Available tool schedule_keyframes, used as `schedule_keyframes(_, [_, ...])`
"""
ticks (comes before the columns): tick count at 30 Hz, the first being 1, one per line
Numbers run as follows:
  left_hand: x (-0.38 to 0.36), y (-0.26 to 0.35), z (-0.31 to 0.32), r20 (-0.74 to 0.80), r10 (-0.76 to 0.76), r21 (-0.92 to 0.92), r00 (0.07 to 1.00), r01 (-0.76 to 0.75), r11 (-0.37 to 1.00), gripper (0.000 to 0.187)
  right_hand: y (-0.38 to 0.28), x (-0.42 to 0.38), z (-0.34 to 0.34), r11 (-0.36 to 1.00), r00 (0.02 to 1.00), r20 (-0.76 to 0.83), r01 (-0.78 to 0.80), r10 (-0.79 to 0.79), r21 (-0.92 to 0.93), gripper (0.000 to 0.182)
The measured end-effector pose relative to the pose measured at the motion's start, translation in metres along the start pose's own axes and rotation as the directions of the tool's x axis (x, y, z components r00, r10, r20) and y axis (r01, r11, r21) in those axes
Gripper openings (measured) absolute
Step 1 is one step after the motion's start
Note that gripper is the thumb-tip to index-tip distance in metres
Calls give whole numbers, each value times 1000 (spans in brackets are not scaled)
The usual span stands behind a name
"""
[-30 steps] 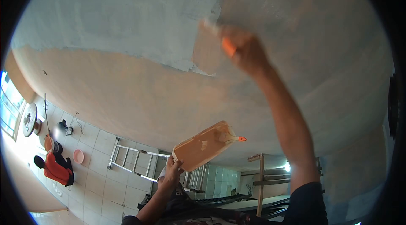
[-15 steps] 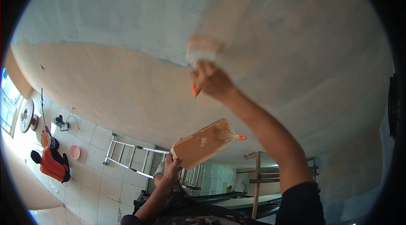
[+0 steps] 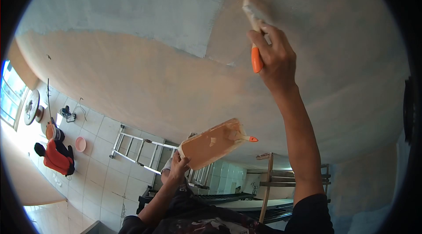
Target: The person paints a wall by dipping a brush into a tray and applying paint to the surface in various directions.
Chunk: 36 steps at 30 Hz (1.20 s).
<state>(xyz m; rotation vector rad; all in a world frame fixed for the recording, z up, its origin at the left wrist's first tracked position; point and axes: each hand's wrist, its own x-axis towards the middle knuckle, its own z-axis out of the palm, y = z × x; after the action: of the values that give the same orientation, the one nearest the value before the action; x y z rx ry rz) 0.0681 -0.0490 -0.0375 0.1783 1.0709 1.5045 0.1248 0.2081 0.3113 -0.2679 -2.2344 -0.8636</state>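
Right hand (image 3: 274, 60) is raised to the ceiling (image 3: 132, 9), fingers (image 3: 259, 42) wrapped fully closed round the orange handle of a broad putty knife (image 3: 254, 36). The blade sits at about twelve o'clock from the knuckles, edge pressed to the surface where grey skim meets the peach-toned area. The blade end is smeared by blur, so I cannot tell how much compound is on it.

Left hand (image 3: 178, 169) is lower, at roughly seven o'clock from the right, fingers curled tight under the near end of a mud board (image 3: 211, 144) coated in peach compound. A second small knife (image 3: 244, 137) lies on the board's far end, orange tip overhanging.

Risks, as I judge them: the board is tilted and held from one end only, so the loose knife could slide off and drop; wet compound could fall on the face below; a steep blade angle may gouge the fresh skim.

Further out: a ladder (image 3: 136, 155) at eight o'clock on the tiled floor (image 3: 96, 177), a person in red (image 3: 57, 159) beside a pink basin (image 3: 80, 144), and wooden scaffolding (image 3: 268, 181) at five o'clock.
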Motion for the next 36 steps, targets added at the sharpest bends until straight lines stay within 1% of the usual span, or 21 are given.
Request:
schedule_keyframes(1, [1,4,1,24,3,-7,1000,-3,1000,77,-1,4,-4,993,996,-83,-4,-6,-117,21])
schedule_keyframes(4, [3,6,-1,53,-2,15,999,1,1000,77,-19,-28,37,979,996,59,77,-67,-187,13])
schedule_keyframes(6, [3,8,-2,48,-10,31,999,9,999,77,-41,-68,73,977,970,192,177,-152,-120,9])
schedule_keyframes(8, [1,14,0,68,-4,44,998,1,999,77,-68,-115,102,977,908,362,209,-210,43,7])
schedule_keyframes(9, [-1,14,0,72,-7,49,997,4,999,77,-73,-130,106,978,908,365,204,-204,39,7])
schedule_keyframes(11, [0,13,-1,101,58,53,993,-64,997,78,-78,-145,113,956,814,536,75,-223,285,5])
schedule_keyframes(13, [3,9,-7,79,45,65,996,-50,997,79,-69,-142,105,953,830,525,28,-190,301,8])
schedule_keyframes(15, [5,1,-7,63,19,75,998,-23,997,80,-42,-127,96,933,876,468,-64,-118,355,14])
schedule_keyframes(17, [8,3,-6,28,-8,57,1000,6,998,82,-3,-105,82,951,891,454,-133,-9,280,21])
schedule_keyframes(19, [7,10,-5,58,7,69,998,-11,998,82,17,-75,45,967,943,327,-135,58,218,21])
schedule_keyframes(20, [6,12,-4,85,17,75,996,-24,997,83,17,-63,30,967,943,329,-130,52,221,21])
schedule_keyframes(22, [0,13,-3,90,20,56,996,-26,998,84,10,-51,6,995,994,53,-94,92,43,20])
schedule_keyframes(23, [1,14,-2,101,36,45,994,-41,998,84,5,-51,7,995,995,50,-89,86,44,20])
schedule_keyframes(25, [-2,14,-2,111,34,30,993,-37,999,85,-13,-62,17,990,996,91,-5,18,-144,15])
schedule_keyframes(26, [0,15,-1,121,35,14,992,-37,999,85,-19,-78,36,987,989,150,37,-13,-155,14])
schedule_keyframes(28, [1,16,-4,126,12,45,992,-18,999,85,-29,-110,71,993,952,291,114,-98,-39,12])
schedule_keyframes(30, [6,15,-6,138,-7,73,990,-3,997,85,-44,-138,97,979,888,423,115,-178,169,10])
schedule_keyframes(31, [8,13,-7,102,-28,108,994,17,994,85,-52,-147,105,981,888,428,108,-167,159,10])
schedule_keyframes(33, [9,12,-10,77,-41,150,996,29,988,86,-61,-146,111,959,690,691,21,-218,282,9])
schedule_keyframes(34, [10,13,-13,88,-42,166,995,27,986,86,-58,-140,110,962,694,688,22,-211,272,9])
schedule_keyframes(36, [13,13,-13,104,-40,185,994,21,983,88,-49,-121,102,928,791,602,-137,-108,346,8])
